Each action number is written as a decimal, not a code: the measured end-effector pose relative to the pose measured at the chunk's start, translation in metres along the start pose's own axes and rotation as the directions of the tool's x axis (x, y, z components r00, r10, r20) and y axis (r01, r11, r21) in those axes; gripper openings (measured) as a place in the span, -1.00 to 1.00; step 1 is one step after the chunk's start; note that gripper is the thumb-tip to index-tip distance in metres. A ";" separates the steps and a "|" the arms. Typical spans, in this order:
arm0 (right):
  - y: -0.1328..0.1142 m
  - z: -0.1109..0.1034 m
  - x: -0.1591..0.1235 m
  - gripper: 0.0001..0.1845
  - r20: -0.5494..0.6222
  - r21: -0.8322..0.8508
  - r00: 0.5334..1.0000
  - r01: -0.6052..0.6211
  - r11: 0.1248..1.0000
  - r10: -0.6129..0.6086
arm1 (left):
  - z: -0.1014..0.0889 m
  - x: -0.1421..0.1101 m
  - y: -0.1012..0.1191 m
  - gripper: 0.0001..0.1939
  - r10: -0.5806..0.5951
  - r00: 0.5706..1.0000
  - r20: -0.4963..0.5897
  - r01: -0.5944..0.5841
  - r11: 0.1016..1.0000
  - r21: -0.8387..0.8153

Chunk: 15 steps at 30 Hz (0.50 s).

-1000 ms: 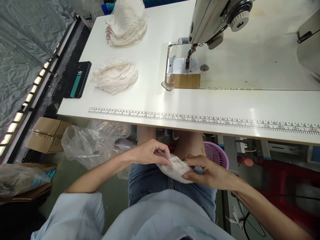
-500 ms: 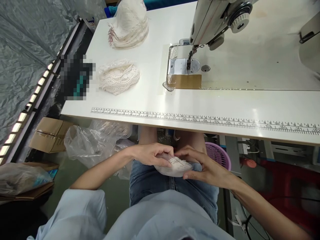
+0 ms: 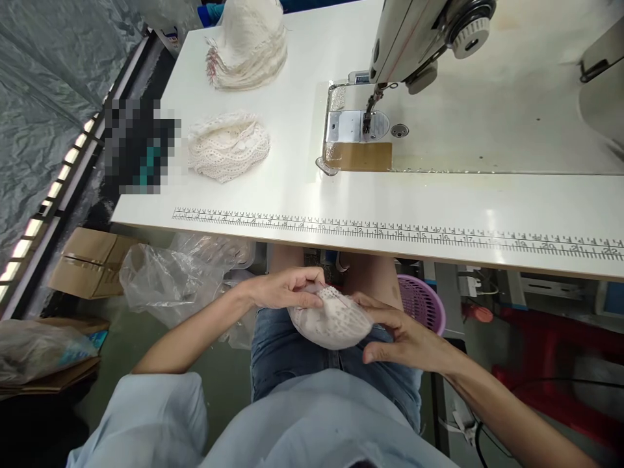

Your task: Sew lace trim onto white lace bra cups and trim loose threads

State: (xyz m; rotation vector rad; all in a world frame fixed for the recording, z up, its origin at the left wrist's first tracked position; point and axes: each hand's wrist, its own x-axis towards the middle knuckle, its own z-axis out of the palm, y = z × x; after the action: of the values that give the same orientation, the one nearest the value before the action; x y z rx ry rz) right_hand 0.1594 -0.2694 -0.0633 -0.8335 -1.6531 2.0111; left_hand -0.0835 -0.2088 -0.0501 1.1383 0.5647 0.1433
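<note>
Over my lap, below the table's front edge, both hands hold a small cream lace cup-shaped piece (image 3: 331, 322). My left hand (image 3: 285, 289) pinches its upper left rim with thumb and fingers closed. My right hand (image 3: 400, 331) cradles its right side and underside, fingers curled round it. The piece's rounded patterned face is turned toward me. A sewing machine (image 3: 419, 32) stands on the white table (image 3: 292, 188), its needle and presser foot (image 3: 368, 120) over a metal plate.
A flat pile of lace pieces (image 3: 228, 144) and a taller stack of cream pieces (image 3: 249, 45) lie at the table's left. A blurred dark object (image 3: 139, 146) sits at the left edge. A printed ruler (image 3: 390, 231) runs along the front. Plastic bags (image 3: 170, 279), cardboard boxes (image 3: 88, 260) and a purple basket (image 3: 424, 302) are below.
The lace piece has been turned from lying flat to showing its rounded face. My left hand shifted to its top rim and my right hand dropped under its right side.
</note>
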 end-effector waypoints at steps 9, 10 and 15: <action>0.017 0.021 0.003 -0.40 -0.113 0.314 0.991 -0.034 0.949 0.073 | -0.001 -0.003 0.000 -0.66 -0.001 0.970 -0.243 -0.097 0.916 -0.389; 0.017 0.021 0.006 -0.33 -0.147 0.308 0.987 -0.014 0.951 0.063 | 0.001 -0.003 0.001 -0.64 -0.007 0.974 -0.227 -0.087 0.910 -0.405; 0.017 0.020 0.013 -0.48 -0.104 0.143 0.985 -0.122 0.982 0.137 | 0.008 -0.002 0.001 -0.63 0.007 0.991 -0.131 -0.059 0.916 -0.397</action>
State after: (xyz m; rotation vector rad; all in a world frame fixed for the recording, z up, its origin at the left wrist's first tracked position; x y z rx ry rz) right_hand 0.1379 -0.2795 -0.0799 -1.0080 -1.4147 2.0952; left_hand -0.0816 -0.2154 -0.0459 0.7417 0.5965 0.3472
